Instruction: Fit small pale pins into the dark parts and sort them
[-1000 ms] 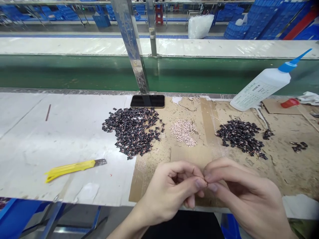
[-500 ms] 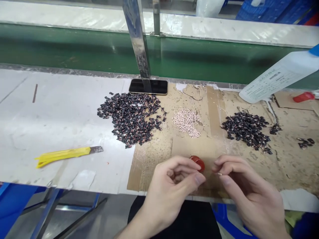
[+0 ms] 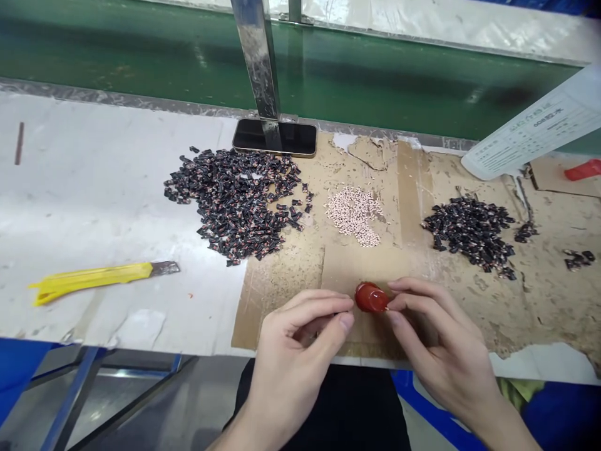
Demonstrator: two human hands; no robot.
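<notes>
A small red cap (image 3: 364, 299) with a glossy surface sits on the cardboard between my hands. My right hand (image 3: 439, 338) pinches a tiny pale copper-coloured piece (image 3: 387, 308) between thumb and forefinger, right at the cap's right edge. To the cap's left, my left hand (image 3: 300, 344) has its thumb and forefinger tips pressed close together. Whatever lies between them is too small to make out. Beyond the cap is a pile of tiny pinkish metal pieces (image 3: 354, 213). Small black parts with coppery ends form a large pile (image 3: 239, 207) at left and a smaller pile (image 3: 469, 232) at right.
A yellow utility knife (image 3: 94, 280) lies at left on the white surface (image 3: 94, 188). A phone (image 3: 275, 138) rests against the metal post (image 3: 258, 56). A white bottle (image 3: 530, 125) leans at the right, near another red cap (image 3: 582, 170). Green belt (image 3: 141, 56) runs behind.
My right hand has moved left and up, bringing the tiny piece to the red cap. My left hand has shifted left, uncovering the cap. The head view has tilted down.
</notes>
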